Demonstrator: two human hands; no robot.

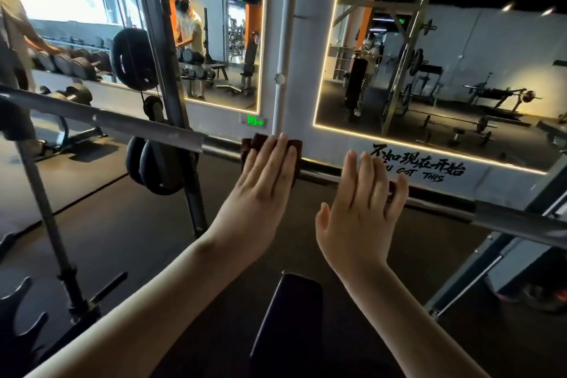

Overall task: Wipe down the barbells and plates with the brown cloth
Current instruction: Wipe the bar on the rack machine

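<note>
A steel barbell (122,123) runs across the view from upper left to lower right, resting in a rack. The brown cloth (250,144) is draped over the bar near its middle, its top edge showing above the fingertips. The left hand (264,175) lies flat on the cloth with fingers straight and close together, pressing it against the bar; nothing is curled round it.

The right hand (359,205) is just beside it, further along the bar. It is also released, fingers straight and slightly spread, thumb out to the side. Its fingertips cross the line of the bar, but I cannot tell if they touch the metal. A dark reddish patch shows between two of its fingers; what it is, I cannot tell.

Below the bar, on the left upright, two black plates (159,169) hang side by side, and a larger plate (132,58) hangs higher up. A dark bench pad (288,316) sits low between the forearms. Ahead are lit-edged mirrors (445,70), black wall lettering (417,163) and a green exit sign (254,120). At far left a person (15,40) stands by a dumbbell rack (70,63).
</note>
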